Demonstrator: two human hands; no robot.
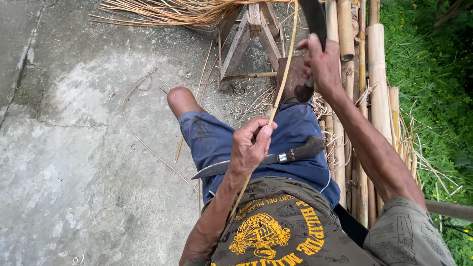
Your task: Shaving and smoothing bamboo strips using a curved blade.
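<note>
Left hand (251, 145) at frame centre, grip pinched on a thin bamboo strip (282, 83) running to the top edge. Right hand (320, 64), upper right, clenched around a curved blade's handle (304, 91); a knife (261, 161) lies across the lap

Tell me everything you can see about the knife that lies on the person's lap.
The knife has a dark, curved wooden-looking handle, a pale metal collar and a long, dull grey blade tapering to a point. It lies flat across the blue shorts, point toward the concrete. The left hand, pinching a thin cane strip, covers its middle.
</note>
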